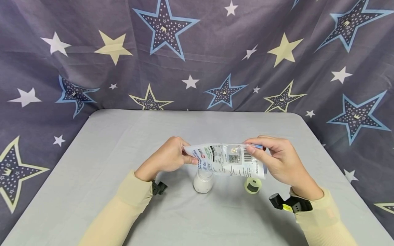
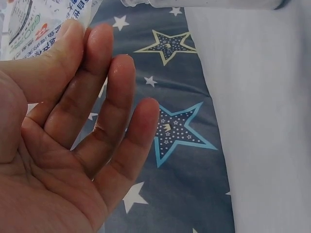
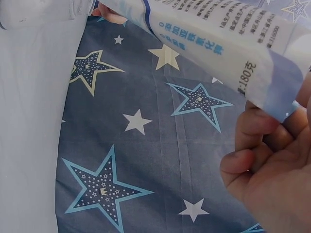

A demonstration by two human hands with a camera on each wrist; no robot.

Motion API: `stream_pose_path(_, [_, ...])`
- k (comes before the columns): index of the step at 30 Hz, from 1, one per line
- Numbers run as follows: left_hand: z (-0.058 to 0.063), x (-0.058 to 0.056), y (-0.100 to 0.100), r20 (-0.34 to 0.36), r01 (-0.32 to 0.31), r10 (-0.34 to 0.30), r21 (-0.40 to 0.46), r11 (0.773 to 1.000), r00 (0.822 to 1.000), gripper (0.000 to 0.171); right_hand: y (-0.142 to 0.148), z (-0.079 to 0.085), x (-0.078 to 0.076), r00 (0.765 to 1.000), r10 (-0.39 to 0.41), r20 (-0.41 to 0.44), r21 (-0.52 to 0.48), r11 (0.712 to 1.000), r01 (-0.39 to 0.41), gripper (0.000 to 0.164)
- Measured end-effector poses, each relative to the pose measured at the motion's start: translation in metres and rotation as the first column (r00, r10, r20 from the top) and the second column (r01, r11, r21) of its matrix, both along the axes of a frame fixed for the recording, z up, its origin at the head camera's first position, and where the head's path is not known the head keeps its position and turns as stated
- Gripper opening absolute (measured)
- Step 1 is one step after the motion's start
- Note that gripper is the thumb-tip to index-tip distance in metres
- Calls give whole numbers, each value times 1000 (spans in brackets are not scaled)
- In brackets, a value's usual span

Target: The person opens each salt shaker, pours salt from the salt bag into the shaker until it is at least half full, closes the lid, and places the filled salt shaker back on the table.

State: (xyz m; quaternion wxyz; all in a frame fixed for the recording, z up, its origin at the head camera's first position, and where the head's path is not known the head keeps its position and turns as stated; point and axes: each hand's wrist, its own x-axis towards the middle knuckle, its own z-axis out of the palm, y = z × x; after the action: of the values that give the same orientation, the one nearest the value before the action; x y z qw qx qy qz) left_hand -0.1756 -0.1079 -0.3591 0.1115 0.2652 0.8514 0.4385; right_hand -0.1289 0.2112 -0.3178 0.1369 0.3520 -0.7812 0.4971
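Dark starry cloth (image 1: pixel 191 65) hangs behind a pale-covered counter (image 1: pixel 101 160). Above it, the left hand (image 1: pixel 172 155) and right hand (image 1: pixel 278 159) pinch opposite ends of a printed bag (image 1: pixel 220 159), which looks light, soft and perhaps slick, probably best held by its ends; a white-filled jar (image 1: pixel 202 183) stands below its left end, a green lid (image 1: pixel 252 186) near its right.

From the near side, the head view looks forward and down over the table (image 1: pixel 138 130) to the far cloth (image 1: pixel 209 48); sideways-turned wrist views look closely past left hand (image 1: pixel 169 155) and right hand (image 1: pixel 278 160). All share the packet (image 1: pixel 226 159).
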Motion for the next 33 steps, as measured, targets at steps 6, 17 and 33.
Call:
stream_pose_path(6, [0, -1, 0, 0, -4, 4, -3, 1000, 1000, 16, 0, -1, 0, 1000, 10, -9, -10, 1000, -10, 25])
stream_pose_path(17, [1, 0, -1, 6, -4, 4, -5, 1000, 1000, 17, -1, -1, 1, 999, 33, -30, -37, 999, -34, 26])
stream_pose_path(33, [-1, -3, -1, 6, 0, 0, 9, 1000, 1000, 13, -6, 0, 0, 997, 38, -64, -44, 998, -40, 26])
